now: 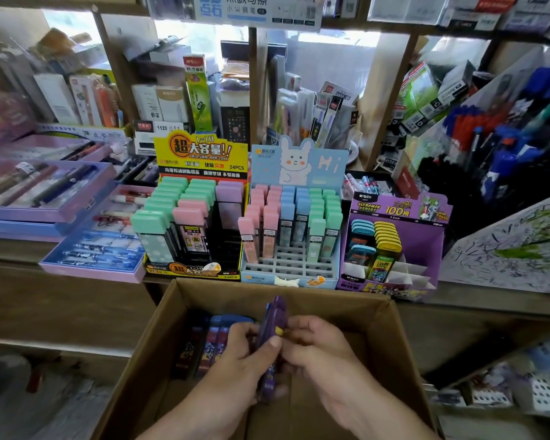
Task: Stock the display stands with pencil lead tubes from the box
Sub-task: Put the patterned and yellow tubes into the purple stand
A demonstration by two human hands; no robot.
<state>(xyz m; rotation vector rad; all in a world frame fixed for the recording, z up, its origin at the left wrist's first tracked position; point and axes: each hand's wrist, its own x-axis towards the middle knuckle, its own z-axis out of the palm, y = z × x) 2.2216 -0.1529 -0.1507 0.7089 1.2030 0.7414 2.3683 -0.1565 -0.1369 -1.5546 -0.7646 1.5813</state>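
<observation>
Over the open cardboard box (394,344), my left hand (242,354) and my right hand (318,347) together grip a small stack of purple pencil lead tubes (275,315), held edge-up between them. More tubes (210,341) with blue caps lie in the box at the left. Three display stands sit on the shelf behind the box: a yellow stand (200,154) with green and pink tubes, a light blue rabbit stand (299,163) with pink, blue and green tubes, and a purple stand (426,236) with blue and yellow tubes and several empty slots.
Purple trays of pens (45,192) lie on the shelf to the left. Racks of blue and red pens (496,147) stand at the right, beside a scribbled test sheet (521,249). Boxed stationery fills the shelves behind the stands.
</observation>
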